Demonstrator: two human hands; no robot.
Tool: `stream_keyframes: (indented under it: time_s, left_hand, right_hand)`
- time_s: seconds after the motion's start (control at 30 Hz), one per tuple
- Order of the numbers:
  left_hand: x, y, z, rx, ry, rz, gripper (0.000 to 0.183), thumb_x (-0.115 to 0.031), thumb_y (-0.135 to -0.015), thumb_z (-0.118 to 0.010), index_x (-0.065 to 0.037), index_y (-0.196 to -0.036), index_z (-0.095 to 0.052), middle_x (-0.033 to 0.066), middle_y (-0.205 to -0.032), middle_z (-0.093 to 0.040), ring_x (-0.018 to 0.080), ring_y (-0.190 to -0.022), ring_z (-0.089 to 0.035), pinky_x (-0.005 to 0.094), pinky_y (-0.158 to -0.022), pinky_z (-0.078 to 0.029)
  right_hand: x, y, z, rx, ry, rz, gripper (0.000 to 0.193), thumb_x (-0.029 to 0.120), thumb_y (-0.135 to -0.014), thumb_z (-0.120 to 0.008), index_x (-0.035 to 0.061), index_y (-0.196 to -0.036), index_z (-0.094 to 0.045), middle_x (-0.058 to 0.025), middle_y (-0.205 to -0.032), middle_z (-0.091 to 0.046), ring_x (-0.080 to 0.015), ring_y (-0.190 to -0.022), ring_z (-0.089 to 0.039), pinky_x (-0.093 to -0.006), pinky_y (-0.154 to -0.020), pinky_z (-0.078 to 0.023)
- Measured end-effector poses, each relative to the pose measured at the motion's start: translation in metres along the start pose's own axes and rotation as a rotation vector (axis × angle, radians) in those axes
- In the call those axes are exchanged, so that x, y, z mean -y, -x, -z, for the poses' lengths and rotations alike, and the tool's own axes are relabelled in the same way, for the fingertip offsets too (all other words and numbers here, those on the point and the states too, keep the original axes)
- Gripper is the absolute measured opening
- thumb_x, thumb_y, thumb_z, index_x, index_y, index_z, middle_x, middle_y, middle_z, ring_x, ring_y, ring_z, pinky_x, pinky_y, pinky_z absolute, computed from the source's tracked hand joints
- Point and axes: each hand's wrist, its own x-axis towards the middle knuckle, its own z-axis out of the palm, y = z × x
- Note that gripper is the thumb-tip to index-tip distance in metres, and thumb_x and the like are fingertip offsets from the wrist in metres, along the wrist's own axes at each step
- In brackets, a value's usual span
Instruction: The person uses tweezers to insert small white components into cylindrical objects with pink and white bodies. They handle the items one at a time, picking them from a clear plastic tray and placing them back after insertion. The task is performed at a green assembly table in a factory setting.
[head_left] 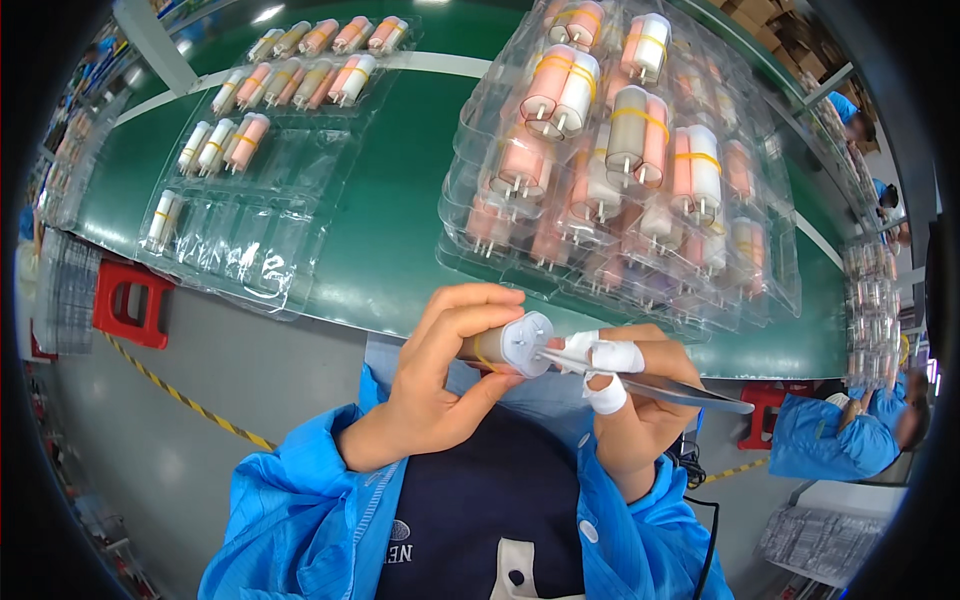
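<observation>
Before the table (400,130), the left hand (437,375) grips a grey, yellow-banded tube (489,347), white lobed cap (530,344) exposed; the right hand (640,400) grips tweezers (700,397).

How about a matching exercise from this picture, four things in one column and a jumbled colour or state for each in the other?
Column 1
1. Left hand
2. Right hand
3. Tabletop
4. Wearer's sleeves

Column 2
A. Blue
B. Holding a pointed metal tool, with white wraps on some fingers
C. Green
D. Gripping a white-ended piece

Right pairs: 1-D, 2-B, 3-C, 4-A
</observation>
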Motion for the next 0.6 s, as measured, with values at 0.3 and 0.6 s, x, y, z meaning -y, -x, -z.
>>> stream_keyframes:
  time_s: [0.3, 0.6]
  left_hand:
    - [0.0042, 0.0037, -0.0007, 0.009, -0.097, -0.050, 0.048, 0.008, -0.079, -0.062, 0.004, -0.123, -0.044, 0.0235, -0.123, -0.046, 0.0282, -0.113, -0.052, 0.0354, -0.093, -0.047]
    - [0.0028, 0.0009, -0.0053, -0.104, -0.157, -0.091, 0.053, 0.008, -0.066, -0.070, 0.000, -0.115, -0.054, 0.0189, -0.116, -0.057, 0.0324, -0.099, -0.055, 0.0376, -0.083, -0.044]
  right_hand:
    - [-0.0009, -0.0048, -0.0039, 0.028, 0.015, -0.047, 0.017, -0.004, -0.076, -0.070, -0.0041, -0.093, -0.067, -0.0174, -0.089, -0.068, -0.0204, -0.079, -0.067, -0.0283, -0.068, -0.053]
    - [-0.0021, -0.0072, -0.0022, 0.062, 0.050, -0.057, 0.017, -0.003, -0.076, -0.071, -0.0034, -0.093, -0.068, -0.0165, -0.088, -0.068, -0.0205, -0.079, -0.067, -0.0282, -0.068, -0.053]
